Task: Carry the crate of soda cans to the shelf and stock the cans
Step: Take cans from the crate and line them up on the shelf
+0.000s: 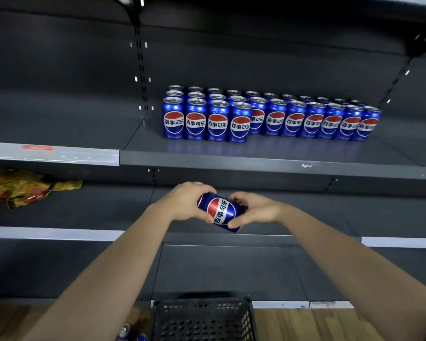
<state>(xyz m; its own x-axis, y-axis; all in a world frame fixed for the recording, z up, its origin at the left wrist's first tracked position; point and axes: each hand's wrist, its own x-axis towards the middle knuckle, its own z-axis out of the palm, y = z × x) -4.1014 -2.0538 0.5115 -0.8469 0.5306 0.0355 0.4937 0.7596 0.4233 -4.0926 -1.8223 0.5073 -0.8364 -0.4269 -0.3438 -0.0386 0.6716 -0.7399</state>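
A blue soda can (220, 210) lies tilted on its side between both my hands, in front of the lower shelves. My left hand (186, 201) grips its top end and my right hand (255, 209) grips its bottom end. Above, on the dark grey shelf (268, 164), several matching blue cans (268, 116) stand upright in rows, labels facing out; the front row holds fewer cans on the left than the row behind. A black perforated crate (203, 318) sits on the floor below my arms. Two loose can tops (130, 334) show beside its left wall.
Yellow-red snack bags (22, 188) lie on the left of the shelf below the cans. Black slotted uprights (142, 70) divide the shelf bays. A white price strip (52, 153) edges the left bay. Wooden floor (305, 326) shows at the bottom.
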